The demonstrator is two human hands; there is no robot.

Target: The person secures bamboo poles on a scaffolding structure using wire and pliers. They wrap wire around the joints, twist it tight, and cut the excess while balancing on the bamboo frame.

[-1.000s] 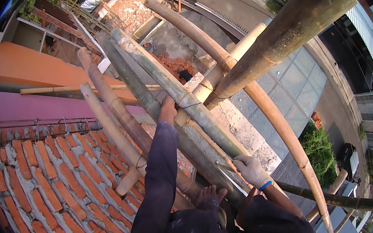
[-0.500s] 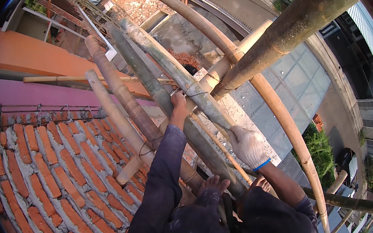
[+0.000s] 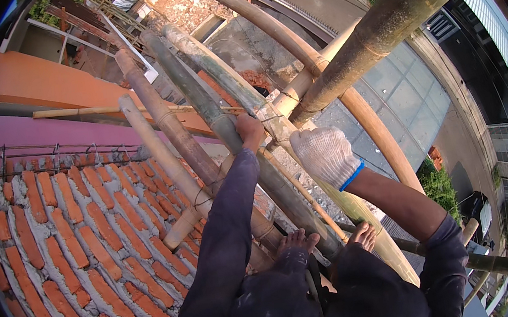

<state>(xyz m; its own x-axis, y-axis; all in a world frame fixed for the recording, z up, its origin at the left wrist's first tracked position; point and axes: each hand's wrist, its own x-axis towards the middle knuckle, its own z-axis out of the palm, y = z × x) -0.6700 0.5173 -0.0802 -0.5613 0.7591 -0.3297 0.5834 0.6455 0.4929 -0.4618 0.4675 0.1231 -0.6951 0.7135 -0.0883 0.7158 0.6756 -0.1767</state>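
My bare left hand [image 3: 250, 132] is closed beside the lashing of the bamboo poles; its fingertips are hidden, and what they hold cannot be made out. A dark green bamboo pole [image 3: 192, 90] runs beneath that wrist. My right hand [image 3: 325, 155], in a white knit glove with a blue cuff, is curled into a fist over a paler bamboo pole [image 3: 217, 68]. Whether it grips anything is hidden. Between the hands and just beyond, dark tie wire [image 3: 271, 118] wraps the paler pole where it meets a crosswise bamboo [image 3: 290, 98].
My bare feet [image 3: 299, 241] stand on the poles. A thick bamboo upright [image 3: 390, 28] rises at right, beside a curved pole [image 3: 378, 137]. Left lies a brick wall [image 3: 87, 242] with rough mortar and steel bars [image 3: 56, 148] along its far edge. Paved ground [image 3: 399, 102] lies far below.
My right hand has moved up and away along the paler pole, towards the lashing. My left hand has shifted slightly right. More of the paler pole and my right foot show now.
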